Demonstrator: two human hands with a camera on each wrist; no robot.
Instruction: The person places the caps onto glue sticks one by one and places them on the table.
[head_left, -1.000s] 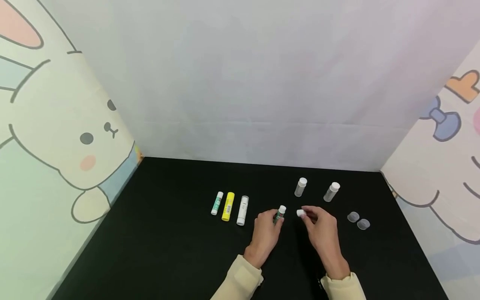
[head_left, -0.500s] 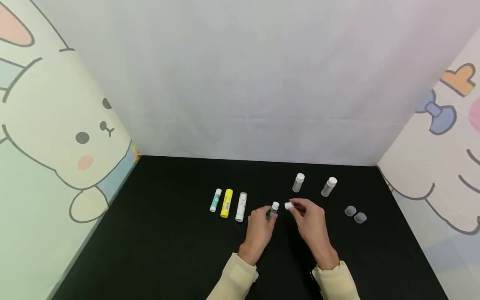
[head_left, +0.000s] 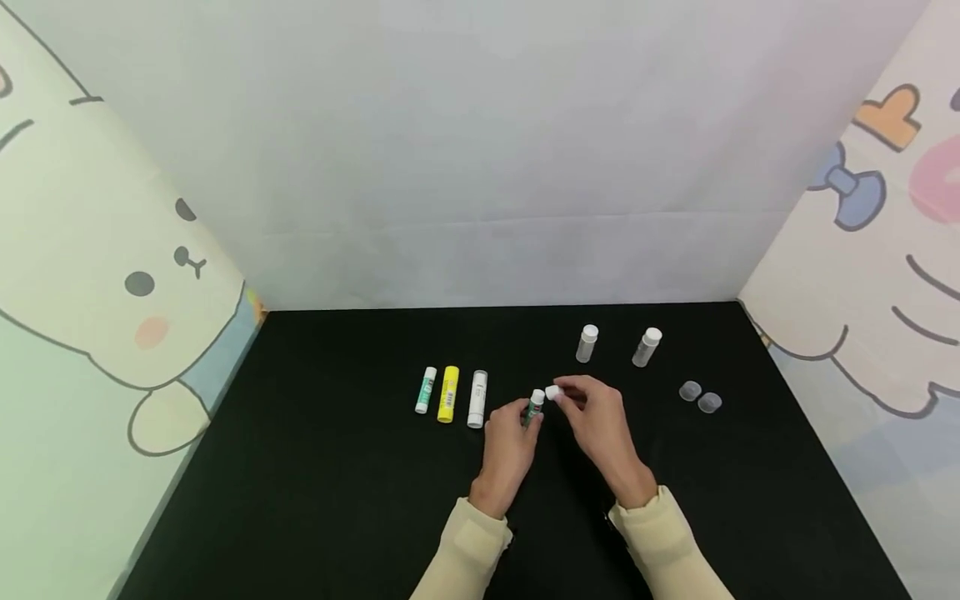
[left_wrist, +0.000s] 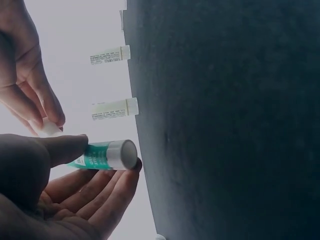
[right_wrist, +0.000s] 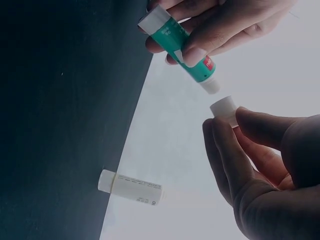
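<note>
My left hand (head_left: 507, 450) holds a green glue stick (right_wrist: 180, 45) with white ends between thumb and fingers, above the black table. In the right wrist view its uncapped narrow white end points at a white cap (right_wrist: 223, 109), with a small gap between them. Fingertips and thumb of my right hand (head_left: 600, 421) pinch that cap. From the left wrist camera, the glue stick's broad white base (left_wrist: 123, 154) faces outward, and the cap is partly covered by fingers.
Left of the hands stand a green-and-white glue stick (head_left: 425, 390), a yellow one (head_left: 447, 394) and a white one (head_left: 477, 400). Behind them are two clear tubes with white ends, a left tube (head_left: 587, 343) and a right tube (head_left: 647, 347). Two small translucent cups (head_left: 690, 391) lie at right.
The right hand has brought the cap leftward, closing most of the gap to the glue stick in the left hand. The head view has also shifted; the standing things keep their places.
</note>
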